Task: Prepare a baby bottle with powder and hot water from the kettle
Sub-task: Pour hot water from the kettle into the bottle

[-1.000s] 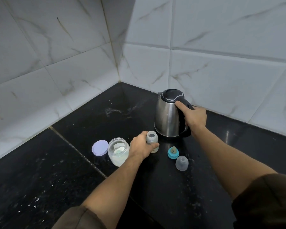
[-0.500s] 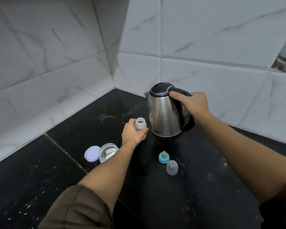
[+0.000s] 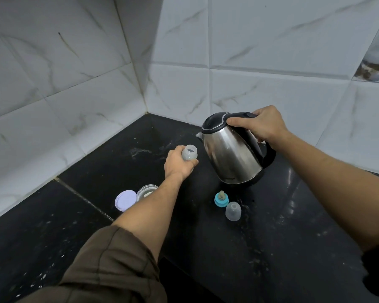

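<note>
My left hand [image 3: 178, 165] grips a small open baby bottle [image 3: 189, 153], held a little above the black counter with its mouth upward. My right hand [image 3: 259, 125] holds the black handle of a steel kettle [image 3: 230, 155], which is lifted and tilted left, its spout just right of the bottle's mouth. No water is seen flowing. On the counter near me lie the blue teat ring [image 3: 221, 199] and the clear bottle cap [image 3: 233, 211].
A powder jar [image 3: 145, 190], partly hidden by my left forearm, and its pale lid [image 3: 125, 200] sit on the black counter [image 3: 282, 226] to the left. White marble-look tiled walls [image 3: 74, 84] meet in a corner behind.
The kettle has been lifted off the counter and tipped to the left toward the bottle. My left hand has raised the bottle and carried it away from the jar toward the spout.
</note>
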The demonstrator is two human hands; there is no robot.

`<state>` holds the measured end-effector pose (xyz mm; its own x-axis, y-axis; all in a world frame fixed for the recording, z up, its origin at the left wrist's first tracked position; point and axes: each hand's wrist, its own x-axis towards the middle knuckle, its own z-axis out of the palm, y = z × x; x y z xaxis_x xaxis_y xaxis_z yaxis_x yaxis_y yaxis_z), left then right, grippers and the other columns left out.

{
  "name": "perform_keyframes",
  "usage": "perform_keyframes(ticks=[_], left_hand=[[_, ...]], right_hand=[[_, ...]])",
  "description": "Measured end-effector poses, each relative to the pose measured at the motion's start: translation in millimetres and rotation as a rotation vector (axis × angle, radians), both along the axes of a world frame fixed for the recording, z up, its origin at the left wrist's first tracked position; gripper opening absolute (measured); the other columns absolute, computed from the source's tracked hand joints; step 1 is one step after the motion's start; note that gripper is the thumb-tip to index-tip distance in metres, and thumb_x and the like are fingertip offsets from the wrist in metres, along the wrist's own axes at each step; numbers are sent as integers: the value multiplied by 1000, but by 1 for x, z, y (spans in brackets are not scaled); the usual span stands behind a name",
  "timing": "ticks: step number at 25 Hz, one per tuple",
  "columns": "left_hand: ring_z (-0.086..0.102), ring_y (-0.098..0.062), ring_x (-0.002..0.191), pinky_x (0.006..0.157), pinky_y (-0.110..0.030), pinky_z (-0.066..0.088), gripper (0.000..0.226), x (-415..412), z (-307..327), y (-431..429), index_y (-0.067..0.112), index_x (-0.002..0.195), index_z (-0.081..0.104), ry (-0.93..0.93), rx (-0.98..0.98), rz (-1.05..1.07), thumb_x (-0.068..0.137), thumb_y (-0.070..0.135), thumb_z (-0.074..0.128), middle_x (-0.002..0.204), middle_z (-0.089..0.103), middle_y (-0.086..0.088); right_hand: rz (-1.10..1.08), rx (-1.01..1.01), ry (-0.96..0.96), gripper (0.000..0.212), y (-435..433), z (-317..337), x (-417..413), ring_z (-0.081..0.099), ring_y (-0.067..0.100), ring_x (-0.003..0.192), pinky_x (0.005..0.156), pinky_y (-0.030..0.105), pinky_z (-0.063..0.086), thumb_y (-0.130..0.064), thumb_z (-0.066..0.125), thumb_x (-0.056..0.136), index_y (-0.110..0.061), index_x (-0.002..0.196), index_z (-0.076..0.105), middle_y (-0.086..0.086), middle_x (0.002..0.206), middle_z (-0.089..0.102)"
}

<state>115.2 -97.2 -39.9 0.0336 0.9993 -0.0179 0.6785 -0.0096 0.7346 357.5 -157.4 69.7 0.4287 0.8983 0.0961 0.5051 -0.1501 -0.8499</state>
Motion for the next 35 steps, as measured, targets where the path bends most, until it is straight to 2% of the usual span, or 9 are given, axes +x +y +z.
perform_keyframes(ticks=[5, 10, 14, 18, 23, 35], left_hand=[[60, -26, 119, 98, -37, 46, 60, 7, -7, 2, 23, 135, 58, 3, -7, -34, 83, 30, 86, 131, 59, -5], [61, -25, 116, 90, -32, 43, 58, 11, -6, 4, 24, 134, 59, -2, 18, -38, 82, 30, 86, 128, 61, -4], [61, -25, 116, 89, -32, 42, 57, 11, -7, 3, 24, 132, 60, 7, 14, -40, 82, 28, 87, 128, 62, -4], [60, -25, 118, 97, -37, 47, 59, 16, -9, 0, 23, 134, 59, 23, 14, -53, 82, 27, 87, 130, 60, -4], [60, -24, 121, 104, -43, 50, 62, 23, -10, -3, 25, 137, 58, 23, 5, -69, 82, 27, 87, 131, 61, -3], [60, -23, 121, 104, -43, 51, 63, 38, -11, -11, 26, 137, 58, 56, 4, -111, 82, 26, 87, 131, 61, -1]], right_hand=[[52, -68, -128, 64, -4, 16, -1, 41, 18, 45, 53, 31, 36, -66, 91, 54, -14, 64, 56, 3, 52, 44], [75, -116, -169, 64, -5, 20, -6, 36, 17, 40, 50, 29, 34, -67, 91, 53, -15, 64, 55, 0, 48, 41], [85, -134, -201, 68, -10, 23, -8, 37, 15, 37, 50, 28, 34, -67, 91, 55, -18, 54, 43, -4, 42, 37], [88, -151, -259, 69, -14, 28, -7, 43, 19, 42, 50, 27, 36, -67, 90, 56, -18, 56, 42, -8, 36, 35], [94, -162, -296, 73, -18, 32, -4, 41, 20, 41, 52, 29, 34, -67, 90, 57, -19, 53, 35, -9, 32, 32], [96, -188, -367, 74, -28, 38, 4, 41, 22, 44, 53, 31, 35, -68, 91, 54, -18, 52, 36, -9, 32, 33]])
